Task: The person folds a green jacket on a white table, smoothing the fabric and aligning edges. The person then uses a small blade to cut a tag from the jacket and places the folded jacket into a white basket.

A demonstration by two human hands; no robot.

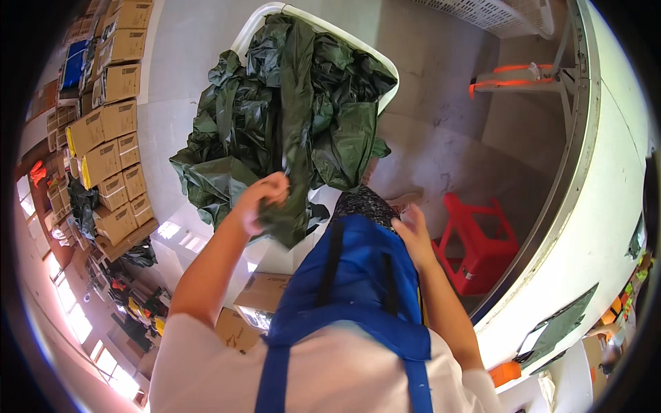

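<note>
A heap of crumpled, shiny dark green plastic sheeting (231, 131) fills a white tub (337, 31) in front of me and spills over its near edge. My left hand (265, 198) has its fingers curled around a long strip of this dark green plastic sheet (296, 131). The strip stretches from the heap toward me, and its lower end is smeared by motion. My right hand (412, 230) is beside my blue apron (354, 275), fingers apart and holding nothing visible.
A red plastic stool (478, 248) stands right of my legs, beside a long white-topped table (599, 172). Stacked cardboard boxes (110, 155) line the left. An open carton (260, 292) sits by my left side. A white slotted basket (496, 15) is at the far right.
</note>
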